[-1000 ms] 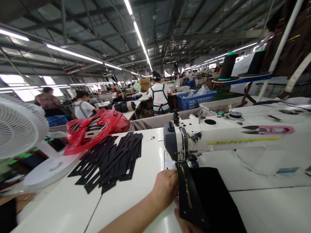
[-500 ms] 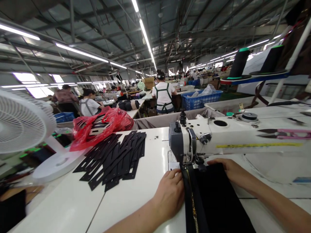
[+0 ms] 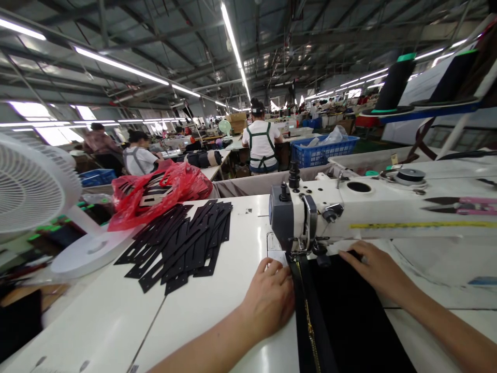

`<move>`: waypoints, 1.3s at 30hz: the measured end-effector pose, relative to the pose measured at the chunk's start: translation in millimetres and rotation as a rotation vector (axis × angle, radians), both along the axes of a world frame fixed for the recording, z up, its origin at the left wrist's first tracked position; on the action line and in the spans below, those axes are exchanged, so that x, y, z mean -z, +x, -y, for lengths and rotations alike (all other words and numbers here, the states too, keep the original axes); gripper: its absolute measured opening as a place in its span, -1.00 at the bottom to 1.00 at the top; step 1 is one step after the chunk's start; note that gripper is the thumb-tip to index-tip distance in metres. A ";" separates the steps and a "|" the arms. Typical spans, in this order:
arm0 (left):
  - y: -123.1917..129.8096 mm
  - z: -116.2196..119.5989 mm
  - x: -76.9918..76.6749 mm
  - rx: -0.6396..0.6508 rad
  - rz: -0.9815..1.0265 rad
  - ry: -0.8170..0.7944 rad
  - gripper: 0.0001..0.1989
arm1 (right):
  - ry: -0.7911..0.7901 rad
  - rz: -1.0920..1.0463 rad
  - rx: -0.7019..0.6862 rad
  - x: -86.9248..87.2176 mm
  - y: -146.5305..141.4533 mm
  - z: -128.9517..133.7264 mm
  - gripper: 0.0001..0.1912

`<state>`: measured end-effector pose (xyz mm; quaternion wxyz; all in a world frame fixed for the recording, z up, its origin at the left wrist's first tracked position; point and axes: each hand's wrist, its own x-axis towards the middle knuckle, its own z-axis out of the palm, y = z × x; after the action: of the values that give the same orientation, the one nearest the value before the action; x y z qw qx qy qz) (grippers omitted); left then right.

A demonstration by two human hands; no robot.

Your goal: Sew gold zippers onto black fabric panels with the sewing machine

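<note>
A long black fabric piece (image 3: 353,311) with a gold-toothed zipper (image 3: 309,324) along its left side runs under the presser foot of a white sewing machine (image 3: 373,207). My left hand (image 3: 269,292) is closed at the left edge of the zipper strip, just in front of the needle area, its fingers curled and their tips partly hidden. At the fabric's far right corner, my right hand (image 3: 370,267) pinches the edge between thumb and fingers. The needle's contact with the cloth is hidden behind the foot.
Black slotted strips (image 3: 186,241) lie piled on the white table (image 3: 221,321), left of my hands. Behind them sits a red plastic bag (image 3: 166,189); a white fan (image 3: 39,191) stands at left. Pink-handled snips (image 3: 462,205) rest on the machine. Co-workers sit beyond.
My right hand has gone from fingers laid along the fabric's far edge to a pinch on its corner. My left hand stays beside the zipper. The camera view has shifted slightly.
</note>
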<state>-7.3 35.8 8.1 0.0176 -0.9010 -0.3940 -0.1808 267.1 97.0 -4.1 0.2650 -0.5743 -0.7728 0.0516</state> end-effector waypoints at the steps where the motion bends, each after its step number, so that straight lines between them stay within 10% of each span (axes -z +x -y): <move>1: 0.2 -0.4 0.9 0.008 0.007 0.011 -0.94 | 0.045 0.042 0.015 1.7 -2.0 -0.8 -0.54; 6: -0.1 -0.3 7.7 -0.012 0.113 0.022 -0.95 | 0.251 0.186 0.061 -3.4 -16.1 11.7 -0.63; 13: -6.6 -3.4 17.9 -0.014 0.265 0.059 -0.79 | 0.633 0.252 -0.373 -12.8 -72.0 54.9 -0.76; 24: -12.7 -18.8 17.7 0.288 0.084 0.215 -0.75 | 0.378 0.279 -0.445 14.6 -79.0 51.8 -0.62; 39: -3.6 -18.3 17.8 0.221 0.143 0.191 -0.79 | 0.366 0.218 -0.438 10.2 -81.6 48.2 -0.62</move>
<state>-10.9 54.1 -9.6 0.0550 -0.9179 -0.2738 -0.2819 185.6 48.8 -14.3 0.2621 -0.3389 -0.8986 -0.0946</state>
